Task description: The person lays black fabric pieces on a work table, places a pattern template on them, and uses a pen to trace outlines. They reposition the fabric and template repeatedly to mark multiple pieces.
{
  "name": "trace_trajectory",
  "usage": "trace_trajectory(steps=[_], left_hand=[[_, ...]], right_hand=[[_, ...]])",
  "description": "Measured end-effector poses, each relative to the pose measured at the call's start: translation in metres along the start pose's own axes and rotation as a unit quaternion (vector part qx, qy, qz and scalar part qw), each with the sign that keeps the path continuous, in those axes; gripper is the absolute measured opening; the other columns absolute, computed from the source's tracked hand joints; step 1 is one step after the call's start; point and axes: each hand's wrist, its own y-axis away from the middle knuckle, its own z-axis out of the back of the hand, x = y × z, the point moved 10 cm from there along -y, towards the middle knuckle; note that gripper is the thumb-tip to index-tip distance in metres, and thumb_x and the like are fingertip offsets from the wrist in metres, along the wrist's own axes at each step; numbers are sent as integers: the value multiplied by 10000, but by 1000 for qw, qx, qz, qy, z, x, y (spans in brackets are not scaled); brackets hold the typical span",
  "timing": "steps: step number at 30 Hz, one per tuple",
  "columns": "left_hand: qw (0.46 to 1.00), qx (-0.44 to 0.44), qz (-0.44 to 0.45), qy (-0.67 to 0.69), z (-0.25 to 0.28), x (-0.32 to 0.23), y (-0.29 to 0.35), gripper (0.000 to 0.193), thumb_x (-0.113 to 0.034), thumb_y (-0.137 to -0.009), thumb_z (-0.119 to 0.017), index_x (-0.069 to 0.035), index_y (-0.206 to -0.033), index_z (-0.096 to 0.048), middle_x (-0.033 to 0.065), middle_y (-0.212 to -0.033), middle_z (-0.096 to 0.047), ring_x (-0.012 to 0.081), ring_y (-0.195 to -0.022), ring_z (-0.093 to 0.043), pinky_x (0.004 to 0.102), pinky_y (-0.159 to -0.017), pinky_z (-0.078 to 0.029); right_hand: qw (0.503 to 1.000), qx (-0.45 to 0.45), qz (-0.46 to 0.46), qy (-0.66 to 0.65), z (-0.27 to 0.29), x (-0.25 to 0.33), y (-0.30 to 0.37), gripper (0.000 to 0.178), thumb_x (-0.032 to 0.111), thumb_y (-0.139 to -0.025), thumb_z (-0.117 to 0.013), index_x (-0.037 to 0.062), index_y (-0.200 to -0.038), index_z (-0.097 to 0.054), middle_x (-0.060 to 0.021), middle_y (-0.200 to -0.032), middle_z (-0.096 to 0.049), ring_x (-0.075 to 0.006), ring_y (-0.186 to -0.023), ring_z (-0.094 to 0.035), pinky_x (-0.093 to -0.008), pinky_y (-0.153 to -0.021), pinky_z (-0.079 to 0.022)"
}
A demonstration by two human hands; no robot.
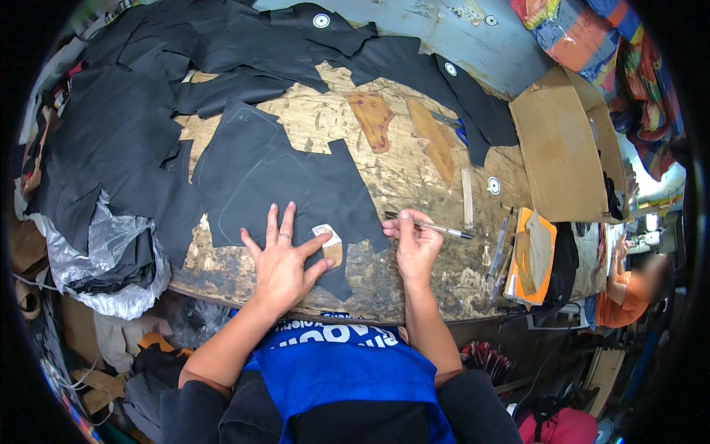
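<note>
A piece of black leather-like sheet (259, 174) with thin pale outlines drawn on it lies before me on the worn wooden table (414, 192). My left hand (283, 255) rests on this sheet with its fingers spread. Its thumb and index finger touch a small tan pattern piece (333, 255) with a whitish patch on it. To the right of the sheet, my right hand (416, 248) holds a pen (444, 229) between thumb and fingers. The pen lies across the hand, its dark end toward the sheet's right edge.
Two brown pattern pieces (372, 122) (433, 140) lie farther back, near blue-handled scissors (461, 133). More black sheets (111, 140) cover the left and far side. At right stand an open cardboard box (555, 148) and an orange box (543, 229). A plastic bag (111, 259) sits at left; another person (625, 296) is at far right.
</note>
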Motion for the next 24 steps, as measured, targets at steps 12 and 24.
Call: trace_trajectory(steps=[12,24], left_hand=[[999,-29,5,33,-9,-17,-58,392,-436,-750,-704,-308,-1120,-680,184,-1497,-253,394,-1407,-120,751,-989,-44],[998,-59,-14,25,-5,-19,-54,542,-496,-624,-777,-268,-1108,-691,179,-1460,-326,380,-1395,-171,744,-988,-69]], right_hand=[[982,73,157,72,-15,15,12,156,34,-895,-602,-70,-1010,-583,-122,-981,-585,-177,-826,-653,-249,-691,-552],[982,184,8,-43,-48,0,10,89,17,-900,-586,-60,-936,-561,-80,-874,-610,-112,-787,-619,-225,-676,-522]])
